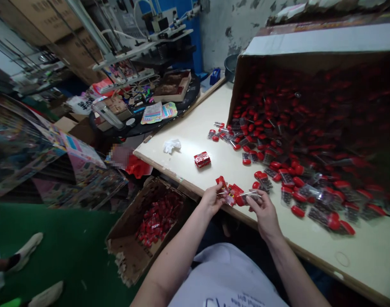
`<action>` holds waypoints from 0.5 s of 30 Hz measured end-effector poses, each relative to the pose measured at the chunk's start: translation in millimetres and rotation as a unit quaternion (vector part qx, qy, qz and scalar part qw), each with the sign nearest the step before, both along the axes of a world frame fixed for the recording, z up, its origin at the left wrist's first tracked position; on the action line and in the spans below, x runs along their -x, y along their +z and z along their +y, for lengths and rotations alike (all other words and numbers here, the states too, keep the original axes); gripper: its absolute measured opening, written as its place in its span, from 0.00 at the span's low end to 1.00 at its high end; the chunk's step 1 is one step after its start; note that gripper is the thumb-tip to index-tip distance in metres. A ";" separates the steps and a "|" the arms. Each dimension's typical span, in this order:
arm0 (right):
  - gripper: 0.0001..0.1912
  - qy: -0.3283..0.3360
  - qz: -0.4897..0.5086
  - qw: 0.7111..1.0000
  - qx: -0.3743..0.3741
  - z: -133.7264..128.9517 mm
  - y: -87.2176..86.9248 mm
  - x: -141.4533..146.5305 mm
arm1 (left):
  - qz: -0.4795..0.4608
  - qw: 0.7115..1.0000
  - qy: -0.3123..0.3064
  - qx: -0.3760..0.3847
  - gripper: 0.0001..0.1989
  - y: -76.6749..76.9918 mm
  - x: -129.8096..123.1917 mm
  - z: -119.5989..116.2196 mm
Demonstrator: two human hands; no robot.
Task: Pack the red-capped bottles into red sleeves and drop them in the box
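At the table's front edge my left hand is closed on a red printed packet. Just to its right, my right hand pinches a clear-wrapped piece with a red cap. The two held items touch or nearly touch. Behind my hands a small red wrapped bundle lies on the pale table. Many red-capped clear packs spill onto the table at the right from a large cardboard box lying on its side.
Below the table's left edge stands a torn carton with red packets inside. A crumpled white tissue lies on the table. Beyond are a machine and a cluttered round black table. A person's feet show at lower left.
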State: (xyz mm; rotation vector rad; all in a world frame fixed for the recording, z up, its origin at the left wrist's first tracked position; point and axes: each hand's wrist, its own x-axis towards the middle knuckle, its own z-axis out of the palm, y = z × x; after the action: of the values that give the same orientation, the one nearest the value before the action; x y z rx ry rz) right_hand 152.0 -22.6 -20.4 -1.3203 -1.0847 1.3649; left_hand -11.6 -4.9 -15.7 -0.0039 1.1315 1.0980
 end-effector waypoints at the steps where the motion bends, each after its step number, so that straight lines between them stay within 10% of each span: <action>1: 0.17 0.012 0.007 1.000 -0.007 -0.6 4.0 2.8 | -0.022 1.000 0.013 0.005 0.10 2.7 -4.0 -0.8; 15: 0.19 -0.060 -0.040 0.997 -0.027 2.1 1.3 4.4 | -0.011 1.000 0.018 -0.016 0.07 18.0 -14.5 -8.1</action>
State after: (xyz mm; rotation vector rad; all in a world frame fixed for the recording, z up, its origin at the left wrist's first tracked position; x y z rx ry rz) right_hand 147.6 -20.5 -19.1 -1.3884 -1.0698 1.1953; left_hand 2.9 -13.0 2.3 -0.0110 1.0985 1.1460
